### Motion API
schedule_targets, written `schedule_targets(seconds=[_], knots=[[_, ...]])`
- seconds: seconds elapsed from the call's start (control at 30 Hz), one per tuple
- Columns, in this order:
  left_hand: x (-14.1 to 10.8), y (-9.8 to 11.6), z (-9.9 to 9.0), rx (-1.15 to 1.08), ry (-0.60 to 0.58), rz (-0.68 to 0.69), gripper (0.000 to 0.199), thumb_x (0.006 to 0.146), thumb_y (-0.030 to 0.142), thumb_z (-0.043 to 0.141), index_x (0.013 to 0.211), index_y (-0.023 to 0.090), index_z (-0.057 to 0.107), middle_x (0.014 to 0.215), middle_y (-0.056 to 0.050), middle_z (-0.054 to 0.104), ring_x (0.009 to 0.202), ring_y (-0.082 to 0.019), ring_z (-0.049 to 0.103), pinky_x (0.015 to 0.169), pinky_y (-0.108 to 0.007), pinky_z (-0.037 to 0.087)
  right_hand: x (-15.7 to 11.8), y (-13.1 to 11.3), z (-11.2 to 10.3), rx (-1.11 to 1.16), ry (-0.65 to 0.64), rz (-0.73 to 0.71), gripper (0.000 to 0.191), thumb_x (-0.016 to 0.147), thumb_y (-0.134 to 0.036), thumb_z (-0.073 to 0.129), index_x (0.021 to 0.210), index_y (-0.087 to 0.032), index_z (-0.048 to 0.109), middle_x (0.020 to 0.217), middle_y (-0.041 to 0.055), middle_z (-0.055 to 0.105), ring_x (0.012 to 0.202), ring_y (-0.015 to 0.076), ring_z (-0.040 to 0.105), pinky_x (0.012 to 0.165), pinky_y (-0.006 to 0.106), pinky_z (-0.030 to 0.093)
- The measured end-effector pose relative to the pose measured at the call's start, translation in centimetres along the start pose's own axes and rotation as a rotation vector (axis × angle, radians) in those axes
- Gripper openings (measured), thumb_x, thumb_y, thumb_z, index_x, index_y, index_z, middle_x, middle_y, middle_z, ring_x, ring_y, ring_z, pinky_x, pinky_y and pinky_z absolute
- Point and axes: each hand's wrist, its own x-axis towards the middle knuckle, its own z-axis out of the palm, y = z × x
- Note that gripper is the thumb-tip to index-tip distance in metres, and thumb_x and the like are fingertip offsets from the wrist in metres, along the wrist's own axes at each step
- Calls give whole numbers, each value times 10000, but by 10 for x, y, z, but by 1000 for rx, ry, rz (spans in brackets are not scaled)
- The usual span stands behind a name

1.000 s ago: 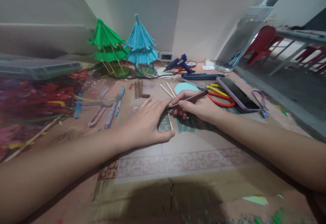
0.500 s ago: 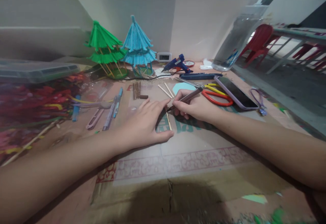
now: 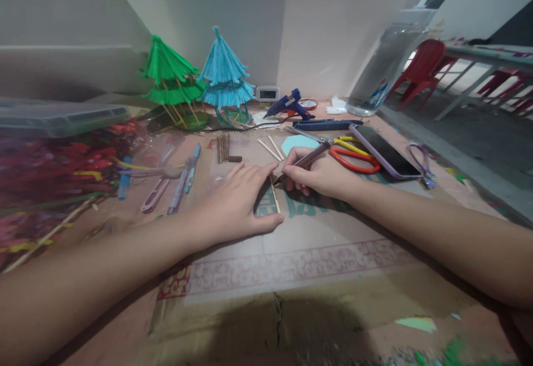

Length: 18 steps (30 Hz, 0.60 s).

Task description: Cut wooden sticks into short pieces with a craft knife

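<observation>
Right hand [image 3: 310, 174]: dark marker [image 3: 308, 158] pinched between thumb and fingers, tip at a thin wooden stick [image 3: 276, 199] lying on the covered work surface [image 3: 233, 274]. Left hand [image 3: 239, 202]: spread palm-down, forefinger at the stick's far end, thumb near the other.

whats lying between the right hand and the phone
Between the right hand and the phone lie the red and yellow scissor handles, seen in the head view.

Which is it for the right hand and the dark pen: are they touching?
Touching. The head view shows the right hand gripping the dark pen, with thumb and fingers against its barrel.
</observation>
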Motion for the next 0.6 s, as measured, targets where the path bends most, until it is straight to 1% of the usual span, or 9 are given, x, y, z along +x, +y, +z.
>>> schedule_targets(seconds=[0.13, 0.33, 0.53, 0.6], knots=[[-1, 0, 0, 5, 0, -1, 849, 841, 529, 685, 1531, 210, 308, 1460, -152, 541, 1368, -351, 502, 1242, -613, 226, -2, -2, 0, -11, -45, 15, 122, 824, -172, 655, 753, -186, 557, 561, -16, 661, 380, 67, 498, 357, 163, 396], [0, 2, -1, 1, -11, -8, 854, 838, 516, 697, 1527, 179, 320, 1453, -163, 545, 1368, -346, 500, 1241, -617, 223, -2, -2, 0, 5, -13, -2, 121, 837, -181, 652, 768, -191, 553, 574, -18, 660, 381, 75, 502, 357, 177, 394], [1, 2, -2, 8, -15, -14, 778, 834, 519, 692, 1475, 201, 386, 1437, -156, 560, 1352, -350, 515, 1230, -619, 240, -4, -3, -2, 39, -135, -12, 146, 815, -207, 667, 731, -187, 549, 553, -15, 659, 404, 68, 502, 379, 163, 395], [1, 2, -2, 12, -15, -10, 768, 834, 522, 692, 1467, 207, 393, 1435, -153, 563, 1348, -348, 518, 1226, -619, 246, -4, -3, -2, 40, -137, -21, 144, 815, -216, 665, 734, -188, 549, 556, -17, 657, 408, 69, 505, 379, 163, 395]])
